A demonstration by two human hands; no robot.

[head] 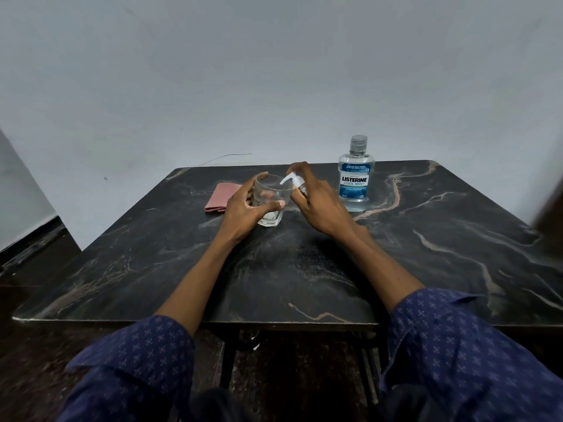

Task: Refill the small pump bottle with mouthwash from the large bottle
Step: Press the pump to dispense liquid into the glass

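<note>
The large mouthwash bottle [355,175], clear with a blue label and a grey cap on, stands upright at the back of the table. My right hand [316,202] holds the small pump bottle [297,184] tilted, its white nozzle pointing left over the rim of a clear drinking glass [271,199]. A finger of that hand rests on top of the pump head. The small bottle's body is mostly hidden by my fingers. My left hand [243,208] is wrapped around the glass, which stands on the table.
A folded pink cloth [221,197] lies left of the glass. The dark marble-patterned table [426,254] stands against a plain grey wall. A dark object juts in at the right edge [551,214].
</note>
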